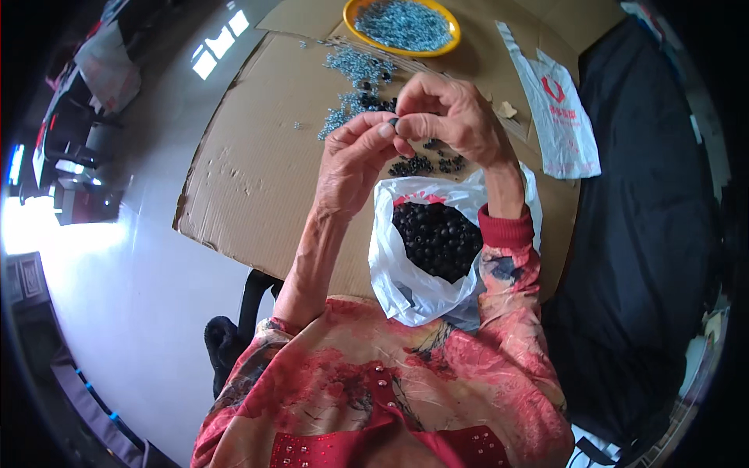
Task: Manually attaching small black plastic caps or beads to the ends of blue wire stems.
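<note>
My left hand and my right hand meet above the cardboard, their thumbs and fingertips pinched together around a small dark round piece. Its exact kind is hard to make out between the fingers. Just below, a white plastic bag lies open, holding many black round bead-like pieces. Small dark pieces lie in clusters under my hands. Beyond my left hand are loose piles of small silvery-blue metal pieces, with a few black ones among them.
A yellow bowl of the same silvery-blue pieces stands at the far edge of the cardboard sheet. A flat white plastic bag with red print lies at the right. Dark cloth covers something farther right.
</note>
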`<move>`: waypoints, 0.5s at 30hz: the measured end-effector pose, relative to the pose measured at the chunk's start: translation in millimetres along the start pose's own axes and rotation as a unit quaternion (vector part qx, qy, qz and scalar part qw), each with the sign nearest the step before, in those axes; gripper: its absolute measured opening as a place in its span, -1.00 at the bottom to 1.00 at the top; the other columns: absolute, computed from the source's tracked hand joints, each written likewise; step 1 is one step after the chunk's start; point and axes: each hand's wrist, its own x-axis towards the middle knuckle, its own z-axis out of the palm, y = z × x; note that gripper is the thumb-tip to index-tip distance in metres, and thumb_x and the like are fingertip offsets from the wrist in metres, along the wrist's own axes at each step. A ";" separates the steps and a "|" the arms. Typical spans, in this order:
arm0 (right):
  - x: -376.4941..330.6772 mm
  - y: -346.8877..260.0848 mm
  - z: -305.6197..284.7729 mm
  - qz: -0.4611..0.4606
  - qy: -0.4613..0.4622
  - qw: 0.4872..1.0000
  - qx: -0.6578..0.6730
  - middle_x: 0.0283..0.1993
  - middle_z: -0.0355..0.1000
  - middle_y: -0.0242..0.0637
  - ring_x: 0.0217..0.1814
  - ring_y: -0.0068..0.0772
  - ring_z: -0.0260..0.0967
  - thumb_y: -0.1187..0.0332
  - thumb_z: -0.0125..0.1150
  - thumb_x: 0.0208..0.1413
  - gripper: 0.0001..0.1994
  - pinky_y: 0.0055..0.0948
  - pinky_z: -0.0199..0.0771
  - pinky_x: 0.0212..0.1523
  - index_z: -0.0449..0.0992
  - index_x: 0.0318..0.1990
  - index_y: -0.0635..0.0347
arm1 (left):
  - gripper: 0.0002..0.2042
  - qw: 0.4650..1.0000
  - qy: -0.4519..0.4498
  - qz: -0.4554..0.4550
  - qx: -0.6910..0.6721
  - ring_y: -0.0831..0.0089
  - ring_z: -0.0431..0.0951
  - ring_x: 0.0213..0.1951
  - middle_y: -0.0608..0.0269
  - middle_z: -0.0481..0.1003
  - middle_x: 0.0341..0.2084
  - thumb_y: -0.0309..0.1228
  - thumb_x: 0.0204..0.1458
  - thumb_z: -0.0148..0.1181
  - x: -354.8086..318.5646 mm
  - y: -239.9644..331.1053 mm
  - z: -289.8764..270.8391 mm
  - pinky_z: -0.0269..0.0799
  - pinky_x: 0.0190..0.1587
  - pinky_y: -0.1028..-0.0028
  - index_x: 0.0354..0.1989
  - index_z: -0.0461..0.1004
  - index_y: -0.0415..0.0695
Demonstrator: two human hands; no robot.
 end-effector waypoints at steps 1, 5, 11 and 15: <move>0.6 1.9 -2.7 -0.002 -0.011 1.000 0.011 -0.48 0.42 -0.37 -0.43 -0.63 0.38 0.40 0.24 -0.06 -0.83 -0.61 0.38 -0.36 0.39 -0.38 0.26 | -0.84 1.000 -0.024 -0.006 -0.005 0.43 0.50 -0.38 0.17 0.48 -0.45 -0.45 0.02 0.10 1.3 0.3 -1.5 0.46 -0.22 0.39 -0.27 0.43 -0.28; -5.5 15.7 -12.9 -0.030 0.077 0.994 -0.078 -0.45 0.42 -0.41 -0.47 -0.67 0.33 0.40 0.23 -0.05 -0.82 -0.65 0.37 -0.39 0.48 -0.29 0.27 | -0.85 1.000 -0.020 -0.005 0.015 0.40 0.50 -0.41 0.16 0.47 -0.48 -0.42 0.02 0.09 4.5 2.1 -0.2 0.45 -0.25 0.39 -0.31 0.44 -0.25; -26.2 91.9 -43.0 0.069 0.129 0.951 -0.274 -0.54 0.39 -0.42 -0.50 -0.66 0.30 0.43 0.12 -0.05 -0.88 -0.59 0.33 -0.45 0.49 -0.38 0.28 | -0.82 0.999 -0.013 -0.005 -0.034 0.43 0.43 -0.44 0.22 0.42 -0.53 -0.34 0.02 0.04 8.6 -1.6 -8.3 0.40 -0.21 0.32 -0.34 0.42 -0.21; -29.8 126.1 -33.3 0.032 0.135 0.941 -0.308 -0.58 0.39 -0.24 -0.52 -0.44 0.36 0.46 0.09 -0.14 -0.89 -0.45 0.34 -0.45 0.46 -0.44 0.30 | -0.83 0.999 0.012 -0.016 -0.042 0.45 0.44 -0.46 0.24 0.42 -0.57 -0.32 0.00 0.07 7.9 -6.9 -7.6 0.41 -0.24 0.35 -0.40 0.42 -0.17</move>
